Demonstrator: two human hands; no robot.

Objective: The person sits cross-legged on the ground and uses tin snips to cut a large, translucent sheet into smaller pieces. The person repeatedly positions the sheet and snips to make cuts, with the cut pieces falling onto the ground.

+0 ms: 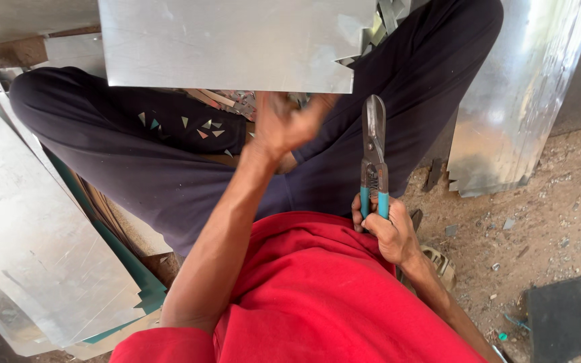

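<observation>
I sit cross-legged in dark trousers and a red shirt. My left hand (284,124) reaches forward under the near edge of a flat metal sheet (230,44) that lies across my lap; whether its fingers grip the sheet's edge is hidden. My right hand (388,228) is closed around the teal handles of tin snips (374,158), whose blades point up and are shut, just right of the sheet's notched corner. Small triangular metal offcuts (200,126) lie on my left thigh.
A stack of metal sheets (35,228) lies on the ground at left. Another shiny sheet (519,101) with a notched lower edge leans at right. Dirt ground with scraps is at right, with a dark flat piece (559,316) near the bottom corner.
</observation>
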